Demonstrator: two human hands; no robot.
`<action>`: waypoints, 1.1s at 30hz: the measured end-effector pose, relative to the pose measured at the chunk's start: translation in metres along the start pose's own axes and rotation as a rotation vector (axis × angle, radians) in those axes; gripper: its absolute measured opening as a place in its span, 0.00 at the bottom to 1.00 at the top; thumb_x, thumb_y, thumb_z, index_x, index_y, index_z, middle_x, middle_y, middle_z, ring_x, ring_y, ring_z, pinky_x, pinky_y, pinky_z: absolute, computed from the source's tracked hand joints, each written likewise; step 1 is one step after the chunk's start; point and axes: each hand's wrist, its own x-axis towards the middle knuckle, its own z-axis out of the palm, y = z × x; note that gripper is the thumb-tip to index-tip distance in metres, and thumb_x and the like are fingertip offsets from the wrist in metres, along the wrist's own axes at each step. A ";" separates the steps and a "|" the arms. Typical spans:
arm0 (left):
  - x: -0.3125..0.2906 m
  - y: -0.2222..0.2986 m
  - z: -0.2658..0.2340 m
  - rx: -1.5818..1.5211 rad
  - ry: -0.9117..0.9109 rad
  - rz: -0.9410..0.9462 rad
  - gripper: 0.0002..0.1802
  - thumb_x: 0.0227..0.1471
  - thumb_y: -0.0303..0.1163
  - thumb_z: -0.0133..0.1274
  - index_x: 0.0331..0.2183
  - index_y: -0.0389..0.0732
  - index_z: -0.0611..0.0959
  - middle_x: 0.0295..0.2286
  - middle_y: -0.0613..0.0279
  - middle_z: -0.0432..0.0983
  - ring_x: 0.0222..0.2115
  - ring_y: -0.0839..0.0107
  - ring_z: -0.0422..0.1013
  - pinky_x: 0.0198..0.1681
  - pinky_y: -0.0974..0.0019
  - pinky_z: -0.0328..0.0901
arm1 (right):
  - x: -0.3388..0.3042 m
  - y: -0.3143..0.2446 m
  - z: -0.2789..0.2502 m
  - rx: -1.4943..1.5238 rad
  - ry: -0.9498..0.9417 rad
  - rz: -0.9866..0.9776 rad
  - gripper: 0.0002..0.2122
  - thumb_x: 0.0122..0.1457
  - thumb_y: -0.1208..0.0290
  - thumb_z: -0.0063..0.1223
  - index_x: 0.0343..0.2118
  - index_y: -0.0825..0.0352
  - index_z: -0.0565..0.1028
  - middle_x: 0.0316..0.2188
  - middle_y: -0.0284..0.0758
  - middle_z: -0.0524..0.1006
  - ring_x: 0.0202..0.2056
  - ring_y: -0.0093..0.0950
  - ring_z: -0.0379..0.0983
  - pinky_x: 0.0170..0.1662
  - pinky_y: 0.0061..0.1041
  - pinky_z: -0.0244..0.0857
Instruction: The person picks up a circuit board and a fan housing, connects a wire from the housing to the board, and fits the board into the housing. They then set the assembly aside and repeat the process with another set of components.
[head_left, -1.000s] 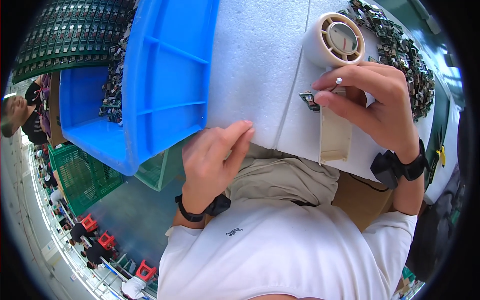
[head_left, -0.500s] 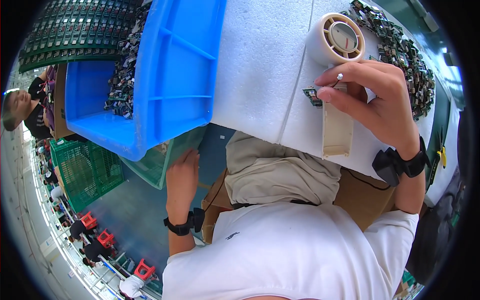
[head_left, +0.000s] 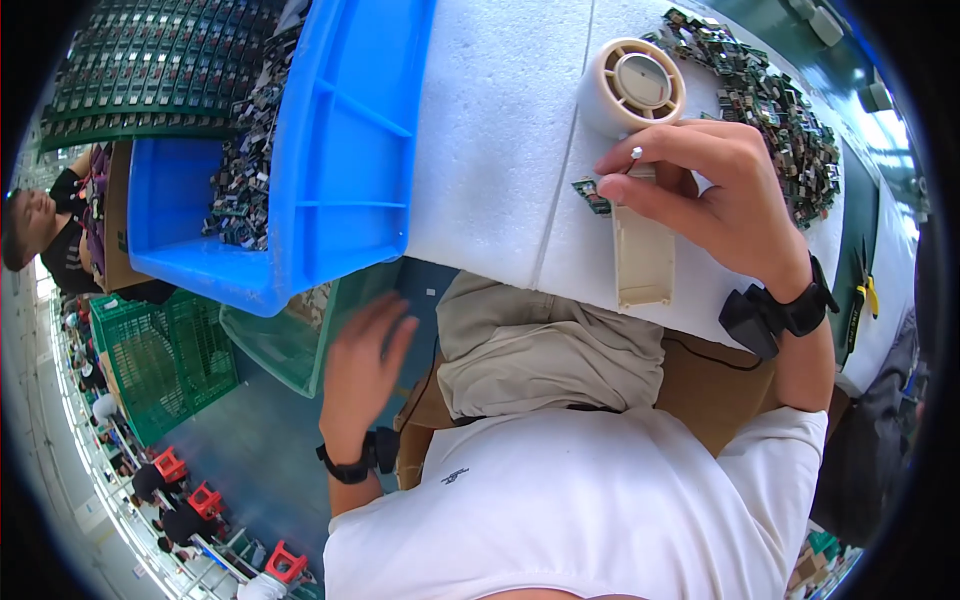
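Observation:
My right hand (head_left: 705, 185) is closed in a pinch at a small green circuit board (head_left: 592, 197). A short lead with a white connector (head_left: 636, 154) sticks up between thumb and forefinger. Under the hand lies a beige tray-like holder (head_left: 645, 262); a round, spoked wheel with a wide cream rim (head_left: 612, 105), like a tape roll, stands at its far end. Lower left, my left hand (head_left: 365, 360) is empty, fingers spread and slightly blurred, beside a translucent green bin (head_left: 285, 350) with some pale pieces in it.
A large blue crate (head_left: 345, 140) with many small boards stands left on the white foam tabletop (head_left: 490, 130). Loose circuit boards (head_left: 775, 120) are heaped far right. Yellow-handled pliers (head_left: 866, 295) lie at the right edge. A green basket (head_left: 165, 360) and a co-worker (head_left: 50, 225) are further left.
My left hand has drawn back slightly from the green bin and its fingers have spread. My right hand keeps its pinch at the board. The whole view has shifted a little.

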 end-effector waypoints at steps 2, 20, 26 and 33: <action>0.011 0.042 -0.012 -0.161 -0.042 0.047 0.13 0.57 0.32 0.58 0.42 0.36 0.84 0.44 0.49 0.80 0.42 0.52 0.77 0.46 0.59 0.71 | 0.001 0.002 0.000 -0.007 -0.029 0.004 0.05 0.55 0.75 0.66 0.34 0.66 0.82 0.23 0.30 0.80 0.17 0.16 0.67 0.23 0.16 0.60; 0.109 0.137 0.004 -0.661 0.292 0.376 0.11 0.52 0.17 0.57 0.40 0.32 0.81 0.41 0.49 0.80 0.44 0.59 0.76 0.51 0.61 0.68 | -0.003 0.009 0.001 0.015 0.193 -0.016 0.11 0.60 0.70 0.57 0.45 0.62 0.79 0.33 0.37 0.82 0.31 0.35 0.80 0.34 0.30 0.74; 0.117 0.134 0.008 -1.019 0.251 0.147 0.09 0.58 0.20 0.53 0.42 0.29 0.79 0.38 0.53 0.80 0.38 0.70 0.76 0.45 0.69 0.69 | 0.000 0.005 0.000 0.076 0.183 -0.011 0.11 0.61 0.70 0.57 0.46 0.63 0.79 0.31 0.36 0.81 0.30 0.36 0.79 0.32 0.31 0.72; 0.118 0.124 -0.003 -0.846 0.213 0.275 0.17 0.60 0.23 0.53 0.51 0.34 0.78 0.42 0.53 0.79 0.44 0.63 0.76 0.51 0.66 0.69 | 0.001 -0.007 0.001 0.294 0.158 0.117 0.12 0.60 0.72 0.60 0.47 0.61 0.81 0.28 0.35 0.79 0.26 0.33 0.76 0.30 0.29 0.69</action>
